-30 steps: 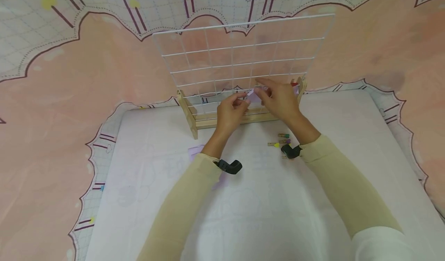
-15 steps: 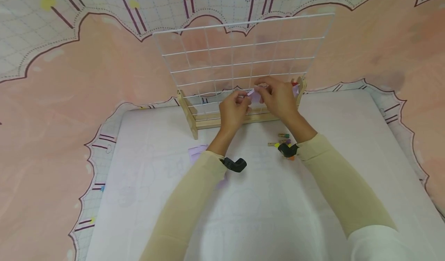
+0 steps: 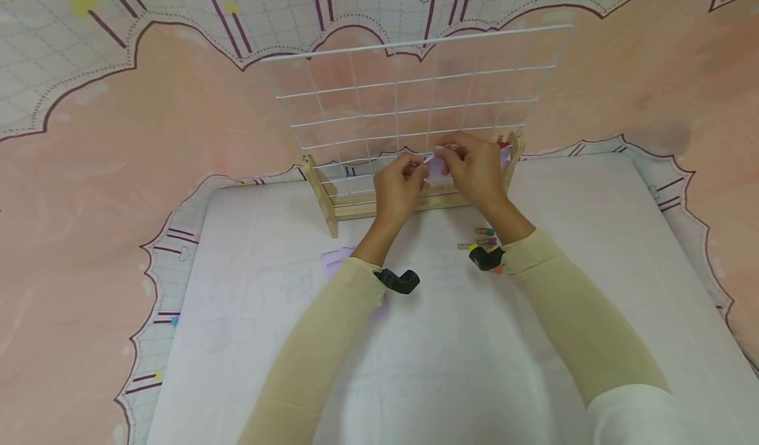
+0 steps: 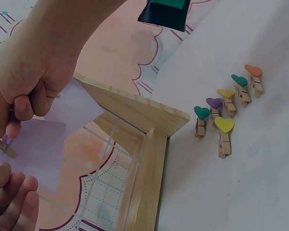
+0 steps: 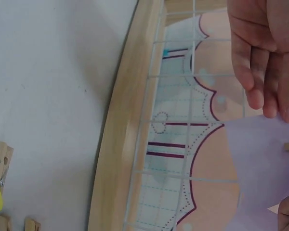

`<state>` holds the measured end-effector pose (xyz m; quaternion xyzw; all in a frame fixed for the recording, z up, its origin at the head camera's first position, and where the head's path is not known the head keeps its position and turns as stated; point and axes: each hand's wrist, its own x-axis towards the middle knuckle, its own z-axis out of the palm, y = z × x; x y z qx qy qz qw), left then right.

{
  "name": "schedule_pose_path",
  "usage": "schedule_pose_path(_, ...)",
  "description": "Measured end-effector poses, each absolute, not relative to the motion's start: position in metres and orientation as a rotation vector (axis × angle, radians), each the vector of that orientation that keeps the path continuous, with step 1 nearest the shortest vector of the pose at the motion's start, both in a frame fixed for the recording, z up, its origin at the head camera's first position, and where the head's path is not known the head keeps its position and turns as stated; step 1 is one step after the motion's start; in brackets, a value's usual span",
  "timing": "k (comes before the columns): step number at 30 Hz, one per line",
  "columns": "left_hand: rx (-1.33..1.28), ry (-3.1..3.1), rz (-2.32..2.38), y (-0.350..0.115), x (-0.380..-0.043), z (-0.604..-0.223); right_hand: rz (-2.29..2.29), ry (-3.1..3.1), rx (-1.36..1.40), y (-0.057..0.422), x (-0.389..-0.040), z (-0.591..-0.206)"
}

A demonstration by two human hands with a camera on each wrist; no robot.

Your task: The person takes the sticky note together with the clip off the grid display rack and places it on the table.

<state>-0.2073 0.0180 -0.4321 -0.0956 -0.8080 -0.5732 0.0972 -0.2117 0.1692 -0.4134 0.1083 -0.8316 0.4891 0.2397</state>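
Observation:
Both hands work at a sheet of light purple paper (image 3: 437, 168) against the lower part of a white wire grid (image 3: 415, 110). My left hand (image 3: 396, 186) pinches the sheet's left edge; in the right wrist view its other fingers (image 5: 257, 91) extend near that edge. My right hand (image 3: 479, 169) pinches a small wooden clothespin (image 4: 6, 148) over the paper, its head hidden by the fingers. Beside it, another purple sheet (image 4: 79, 107) hangs at the grid's right end, with a bit of red (image 3: 503, 145) at its top.
Wooden feet and a base bar (image 3: 356, 210) carry the grid. Several clothespins with coloured hearts (image 4: 224, 126) lie on the white tabletop (image 3: 474, 353) under my right wrist. More purple paper (image 3: 337, 258) lies partly behind my left forearm.
My left hand has shifted slightly right along the sheet's edge. My right index finger has drawn in from the grid wire, and the right wrist has moved a little left.

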Motion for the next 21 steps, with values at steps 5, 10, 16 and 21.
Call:
schedule_pose_path(5, -0.301, -2.405, -1.661, 0.017, -0.206, -0.433, 1.376, -2.218, 0.286, 0.168, -0.212, -0.417)
schedule_pose_path(10, -0.311, -2.430, -1.598, 0.014, -0.204, -0.436, 1.447, -2.209, 0.252, 0.168, -0.209, -0.418)
schedule_pose_path(16, -0.327, -2.484, -1.463, 0.012, -0.203, -0.440, 1.477, -2.171, 0.219, 0.167, -0.207, -0.422)
schedule_pose_path(21, -0.350, -2.541, -1.376, 0.006, -0.202, -0.445, 1.538, -2.091, 0.193, 0.166, -0.205, -0.422)
